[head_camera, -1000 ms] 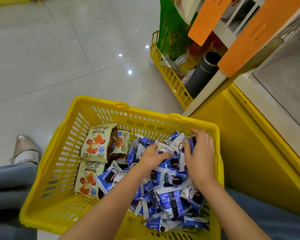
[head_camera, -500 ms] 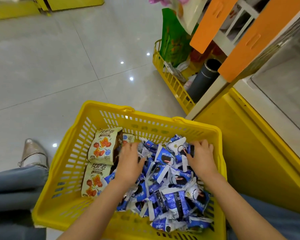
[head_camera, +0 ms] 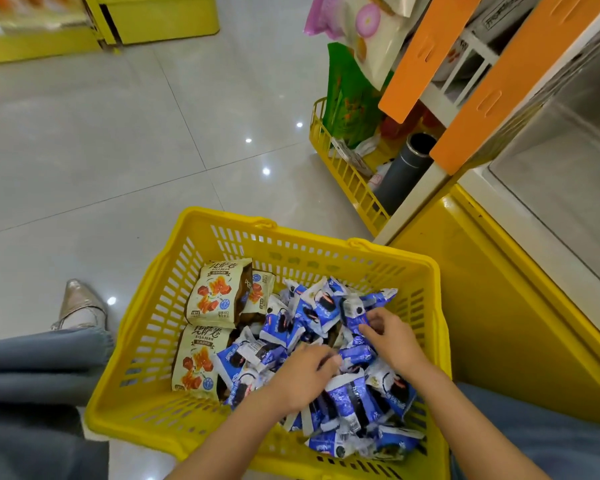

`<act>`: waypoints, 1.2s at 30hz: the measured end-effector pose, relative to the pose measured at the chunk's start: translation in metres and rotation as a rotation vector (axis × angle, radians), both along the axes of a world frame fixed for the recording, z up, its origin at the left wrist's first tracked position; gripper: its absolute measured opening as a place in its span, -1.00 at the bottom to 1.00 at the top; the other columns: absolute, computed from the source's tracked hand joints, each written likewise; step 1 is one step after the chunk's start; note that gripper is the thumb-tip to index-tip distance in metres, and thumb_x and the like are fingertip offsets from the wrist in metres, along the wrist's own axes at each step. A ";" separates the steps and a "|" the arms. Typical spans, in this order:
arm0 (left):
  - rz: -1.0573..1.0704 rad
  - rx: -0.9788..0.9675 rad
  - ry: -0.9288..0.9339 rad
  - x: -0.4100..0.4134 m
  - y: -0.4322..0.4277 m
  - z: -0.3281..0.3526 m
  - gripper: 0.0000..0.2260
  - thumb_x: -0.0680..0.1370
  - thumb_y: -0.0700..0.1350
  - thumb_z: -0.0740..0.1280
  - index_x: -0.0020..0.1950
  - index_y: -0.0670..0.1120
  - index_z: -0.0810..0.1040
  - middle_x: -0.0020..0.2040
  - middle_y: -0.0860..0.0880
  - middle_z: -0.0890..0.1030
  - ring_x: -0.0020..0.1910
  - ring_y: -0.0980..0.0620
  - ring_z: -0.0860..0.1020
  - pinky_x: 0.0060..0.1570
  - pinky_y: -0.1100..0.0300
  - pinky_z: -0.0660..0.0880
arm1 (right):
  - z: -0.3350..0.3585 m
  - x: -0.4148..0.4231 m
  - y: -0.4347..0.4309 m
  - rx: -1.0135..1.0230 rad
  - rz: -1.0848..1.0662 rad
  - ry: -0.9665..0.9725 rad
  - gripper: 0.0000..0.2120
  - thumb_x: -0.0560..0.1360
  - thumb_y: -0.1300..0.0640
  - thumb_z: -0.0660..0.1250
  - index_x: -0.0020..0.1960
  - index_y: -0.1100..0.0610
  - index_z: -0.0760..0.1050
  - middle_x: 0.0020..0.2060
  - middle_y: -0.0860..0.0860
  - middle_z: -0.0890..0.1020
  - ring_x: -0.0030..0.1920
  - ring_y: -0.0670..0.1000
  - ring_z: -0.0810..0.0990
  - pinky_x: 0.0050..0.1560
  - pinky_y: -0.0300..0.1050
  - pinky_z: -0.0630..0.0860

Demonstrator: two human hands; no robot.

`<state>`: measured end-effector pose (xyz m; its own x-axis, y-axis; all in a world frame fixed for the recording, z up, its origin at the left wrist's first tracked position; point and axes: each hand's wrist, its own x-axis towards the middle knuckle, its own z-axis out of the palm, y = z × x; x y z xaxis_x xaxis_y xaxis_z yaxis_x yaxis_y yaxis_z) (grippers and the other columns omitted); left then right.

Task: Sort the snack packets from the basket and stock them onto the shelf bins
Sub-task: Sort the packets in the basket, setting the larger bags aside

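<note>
- A head-worn camera looks down into a yellow basket [head_camera: 146, 341] that stands on a glossy grey tiled floor [head_camera: 118, 133]. The basket fills the lower middle of the view.
- A loose heap of blue-and-white packets [head_camera: 312, 313] fills the basket from its centre out to 3 o'clock and down to 5 o'clock.
- Three beige packets [head_camera: 215, 292] printed with orange-red snack pieces lie against the basket's 9 o'clock wall, and the blue heap touches them.
- Both bare forearms come in from 6 o'clock and reach over the basket's near rim.
- The left hand [head_camera: 305, 375] lies palm down on the middle of the heap, with its fingers pointing toward 1 o'clock. Motion blur hides whether they grip anything.
- The right hand [head_camera: 390, 337] sits just beside it at 2 o'clock, also palm down. Its fingers [head_camera: 373, 323] curl inward and pinch a blue packet on top of the heap.
- The two hands are close but not touching.
- At 9 o'clock of the basket, a leg in blue jeans [head_camera: 39, 362] ends in a pointed silver shoe [head_camera: 78, 304].
- At 3 o'clock, the yellow base of a shelf unit [head_camera: 499, 306] nearly touches the basket.
- At 1 o'clock, orange panels [head_camera: 510, 81] hang above a low yellow rack [head_camera: 343, 174]. The rack holds a green bag [head_camera: 350, 98] and a dark cylinder [head_camera: 406, 168].
</note>
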<state>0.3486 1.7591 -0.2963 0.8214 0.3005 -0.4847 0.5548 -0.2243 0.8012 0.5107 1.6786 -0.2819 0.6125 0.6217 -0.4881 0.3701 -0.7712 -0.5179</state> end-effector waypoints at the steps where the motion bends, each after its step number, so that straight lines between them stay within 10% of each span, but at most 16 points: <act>1: 0.026 -0.044 -0.011 -0.004 0.001 0.002 -0.79 0.64 0.06 0.08 -0.01 0.01 0.44 -0.15 0.08 0.47 -0.12 0.08 0.41 0.00 0.09 0.38 | 0.001 -0.004 0.000 0.012 0.014 -0.017 -0.77 0.54 0.10 0.31 0.15 0.17 0.48 -0.02 0.01 0.59 0.03 -0.01 0.55 0.01 -0.20 0.46; 5: 0.315 -0.267 0.005 -0.005 0.005 0.007 -0.70 0.60 0.10 0.15 0.28 0.00 0.32 0.12 0.07 0.45 0.02 0.14 0.44 -0.12 0.34 0.42 | 0.011 -0.021 0.001 0.119 0.110 0.036 -0.92 0.52 0.16 0.32 0.01 0.07 0.51 -0.15 -0.10 0.61 -0.12 -0.18 0.56 -0.04 -0.28 0.50; 11: 0.775 -0.498 0.014 0.002 0.013 0.013 -0.27 0.51 0.07 0.33 0.53 -0.11 0.00 0.49 -0.10 0.23 0.42 -0.08 0.28 0.34 0.03 0.27 | 0.020 -0.059 -0.001 0.254 0.300 0.213 -0.72 0.52 0.23 0.30 -0.08 -0.18 0.44 -0.09 -0.09 0.59 -0.12 -0.19 0.54 -0.14 -0.35 0.47; 15: 0.597 -0.107 0.046 -0.007 0.024 0.012 -0.40 0.55 0.03 0.29 0.48 -0.16 0.14 0.45 -0.10 0.28 0.31 0.04 0.35 0.09 0.32 0.30 | 0.015 -0.049 0.007 0.342 0.122 0.070 -0.77 0.56 0.21 0.24 0.11 -0.10 0.44 0.07 -0.14 0.51 0.02 -0.18 0.55 -0.03 -0.44 0.44; 21: 0.170 0.487 0.223 -0.036 0.051 0.002 -0.41 0.51 0.13 0.30 0.45 -0.06 0.20 0.35 -0.04 0.37 0.32 -0.05 0.31 0.28 0.10 0.27 | -0.010 0.002 0.012 -0.027 0.101 -0.182 -0.43 0.54 0.12 0.29 0.46 0.21 0.15 0.40 0.11 0.31 0.41 0.07 0.27 0.42 -0.07 0.23; 29: 0.156 0.592 -0.103 -0.017 0.047 -0.002 -0.61 0.60 0.01 0.19 0.41 -0.01 0.26 0.31 0.05 0.32 0.30 0.09 0.27 0.26 0.27 0.19 | -0.025 0.023 0.032 0.050 0.085 -0.352 -0.49 0.49 0.20 0.35 0.37 0.17 0.24 0.27 0.13 0.47 0.19 0.13 0.51 0.17 0.01 0.47; 33: 0.063 0.364 -0.212 0.028 0.041 -0.004 -0.70 0.64 -0.06 0.11 0.37 -0.04 0.34 0.27 0.03 0.39 0.05 0.13 0.38 0.12 0.27 0.32 | -0.025 0.033 0.031 0.025 -0.032 -0.252 -0.65 0.52 0.20 0.31 0.23 0.12 0.25 0.08 0.13 0.58 -0.11 0.06 0.58 -0.06 0.00 0.57; 36: -0.028 0.152 -0.103 0.057 0.035 -0.016 -0.65 0.65 -0.04 0.06 0.42 -0.09 0.31 0.33 -0.07 0.38 0.16 0.01 0.44 0.12 0.25 0.33 | -0.028 0.035 0.028 -0.032 -0.005 -0.286 -0.68 0.51 0.17 0.32 0.23 0.15 0.34 0.09 0.11 0.56 0.06 0.09 0.52 0.06 -0.01 0.49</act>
<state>0.4057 1.7940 -0.3119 0.8734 0.3402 -0.3486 0.4637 -0.3616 0.8088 0.5461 1.7063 -0.3102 0.7314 0.6052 -0.3142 0.4936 -0.7878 -0.3684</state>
